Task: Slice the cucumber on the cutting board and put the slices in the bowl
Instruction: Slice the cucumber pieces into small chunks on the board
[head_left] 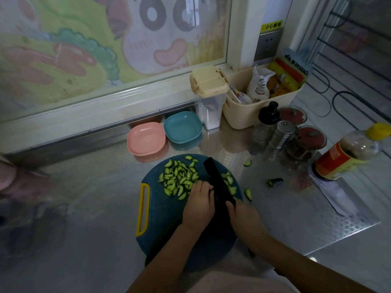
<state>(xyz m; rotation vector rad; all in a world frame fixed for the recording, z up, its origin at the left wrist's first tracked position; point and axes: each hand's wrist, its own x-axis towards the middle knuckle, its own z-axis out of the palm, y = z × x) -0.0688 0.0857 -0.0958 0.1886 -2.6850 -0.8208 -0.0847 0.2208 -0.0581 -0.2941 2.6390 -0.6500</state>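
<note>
Head view: the right hand grips the handle of the black knife, fingers clamped round it, with the blade lying across the round blue cutting board at frame centre. The left hand rests on the board just beside the blade, fingers curled downward; whether they hold anything cannot be told. The cucumber slices lie piled on the board's upper part, with a few strays on the worktop to the right. A pink bowl and a blue bowl stand above the board.
</note>
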